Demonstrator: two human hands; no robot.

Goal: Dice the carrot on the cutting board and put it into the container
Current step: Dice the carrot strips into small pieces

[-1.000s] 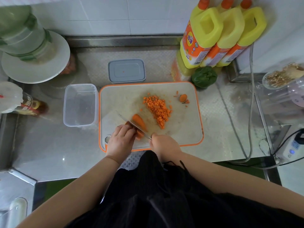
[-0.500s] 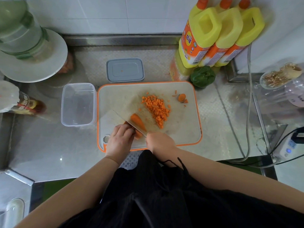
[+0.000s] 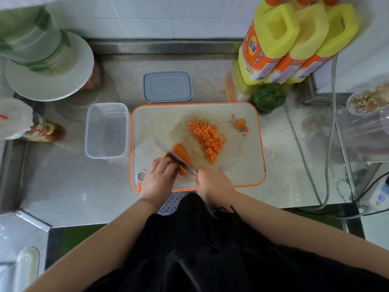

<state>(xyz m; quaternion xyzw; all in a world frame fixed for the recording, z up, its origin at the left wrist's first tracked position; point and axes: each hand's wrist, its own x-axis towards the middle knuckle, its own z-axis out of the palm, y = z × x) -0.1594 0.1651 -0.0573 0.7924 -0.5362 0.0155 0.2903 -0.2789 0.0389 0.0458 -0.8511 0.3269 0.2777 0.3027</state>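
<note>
A white cutting board with an orange rim (image 3: pixel 242 165) lies on the steel counter. On it a carrot piece (image 3: pixel 182 152) lies under the blade of a knife (image 3: pixel 168 151). My right hand (image 3: pixel 212 182) grips the knife handle. My left hand (image 3: pixel 159 175) holds the near end of the carrot with curled fingers, right beside the blade. A heap of diced carrot (image 3: pixel 207 139) sits mid-board, and a carrot end (image 3: pixel 240 124) lies at the far right corner. An empty clear container (image 3: pixel 107 130) stands just left of the board.
A grey lid (image 3: pixel 167 86) lies behind the board. Three yellow bottles (image 3: pixel 294 41) and a green pepper (image 3: pixel 269 96) stand at the back right. A white plate with a jar (image 3: pixel 48 66) and a sauce bottle (image 3: pixel 44 130) are at the left. Cables (image 3: pixel 328 144) run along the right.
The knife blade has shifted slightly along the carrot while both hands stay in place. The camera has drifted a little.
</note>
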